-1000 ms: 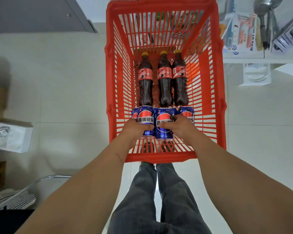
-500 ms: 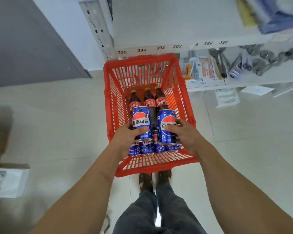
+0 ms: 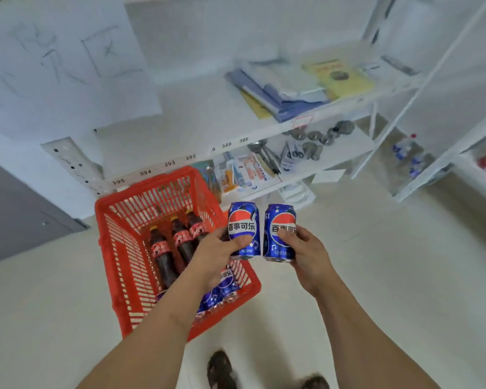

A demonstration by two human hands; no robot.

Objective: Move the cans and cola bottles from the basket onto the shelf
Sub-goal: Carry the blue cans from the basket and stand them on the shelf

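My left hand grips one upright blue Pepsi can, and my right hand grips a second blue Pepsi can beside it. Both cans are held in the air, just right of the red plastic basket on the floor. Three cola bottles with red labels lie side by side in the basket. More blue cans lie at its near end, partly hidden by my left forearm. The white shelf stands behind the basket.
The shelf's right part holds blue and yellow folders. The lower shelf carries metal spoons, utensils and packets. A second white rack stands at the right. A grey door is on the left. My shoes show at the bottom.
Both hands lifted a can each out of the basket and carried them up and to the right. The view tilted up, bringing the shelves into sight.
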